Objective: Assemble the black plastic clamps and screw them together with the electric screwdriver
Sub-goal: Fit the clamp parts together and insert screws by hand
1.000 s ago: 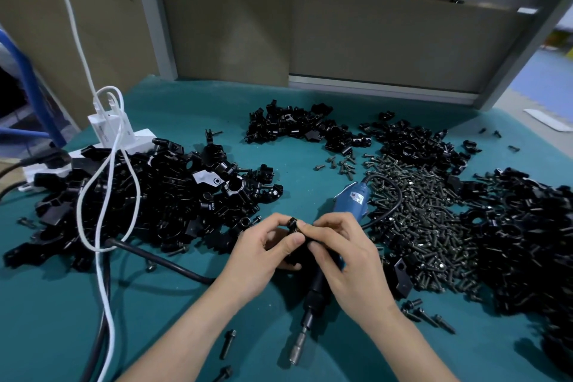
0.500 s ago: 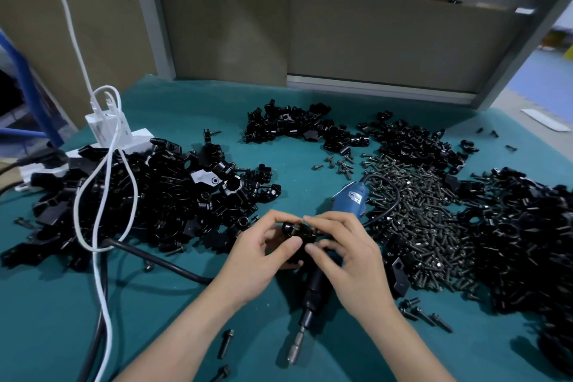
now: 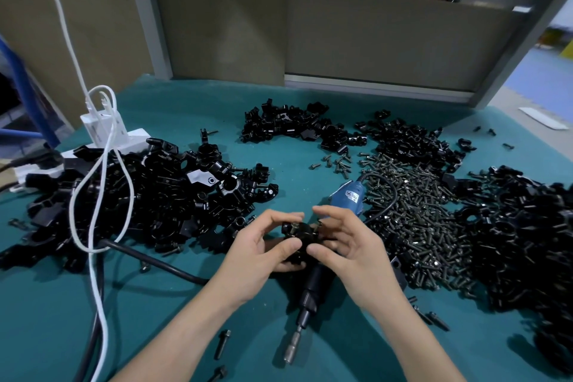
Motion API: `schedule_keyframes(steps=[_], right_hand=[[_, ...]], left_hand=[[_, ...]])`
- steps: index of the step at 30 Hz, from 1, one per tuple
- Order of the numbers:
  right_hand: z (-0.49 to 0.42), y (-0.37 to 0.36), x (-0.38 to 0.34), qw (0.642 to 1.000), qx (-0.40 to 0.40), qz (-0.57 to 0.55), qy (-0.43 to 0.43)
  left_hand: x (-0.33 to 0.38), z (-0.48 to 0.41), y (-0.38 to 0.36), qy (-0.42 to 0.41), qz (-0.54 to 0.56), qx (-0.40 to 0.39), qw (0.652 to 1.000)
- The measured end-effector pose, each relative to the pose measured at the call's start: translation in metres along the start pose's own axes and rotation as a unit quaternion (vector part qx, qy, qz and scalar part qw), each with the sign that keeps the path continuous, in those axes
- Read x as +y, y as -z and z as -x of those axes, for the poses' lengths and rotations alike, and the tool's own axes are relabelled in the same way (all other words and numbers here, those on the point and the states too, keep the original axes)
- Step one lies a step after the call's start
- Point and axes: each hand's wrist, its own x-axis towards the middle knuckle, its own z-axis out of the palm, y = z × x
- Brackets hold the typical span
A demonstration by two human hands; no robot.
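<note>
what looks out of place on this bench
A white charger cable loops across the left heap of black plastic clamp parts, a snag risk; black metal screws lie stray in the foreground.

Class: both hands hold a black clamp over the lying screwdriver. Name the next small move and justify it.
Probably the right hand should release and grasp the electric screwdriver lying beneath, leaving the clamp in the left hand: a screw seems already seated in its top.

The small black clamp (image 3: 299,239) is held just above the electric screwdriver (image 3: 313,287), which lies flat, blue end away, metal bit pointing toward the person.
</note>
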Motion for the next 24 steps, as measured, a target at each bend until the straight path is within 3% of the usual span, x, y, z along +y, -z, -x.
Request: schedule_keyframes(steps=[8,13,15,19,24], right_hand=[[0.003,0.003,-0.012,0.993,-0.019,-0.113,-0.031],[0.005,-0.006,-0.011,0.984,-0.026,-0.165,-0.054],[0.005,-0.008,-0.011,0.981,-0.020,-0.184,-0.051],[0.006,-0.013,-0.013,0.980,-0.031,-0.191,-0.038],[0.002,-0.006,-0.013,0.985,-0.043,-0.159,-0.054]], left_hand=[[0.006,0.005,-0.002,-0.067,-0.098,0.022,0.993],[0.008,0.005,-0.007,-0.167,-0.243,0.077,0.953],[0.005,0.008,-0.013,-0.171,-0.222,0.080,0.957],[0.001,0.010,-0.026,-0.139,-0.080,0.082,0.984],[0.002,0.009,-0.025,-0.153,-0.086,0.099,0.979]])
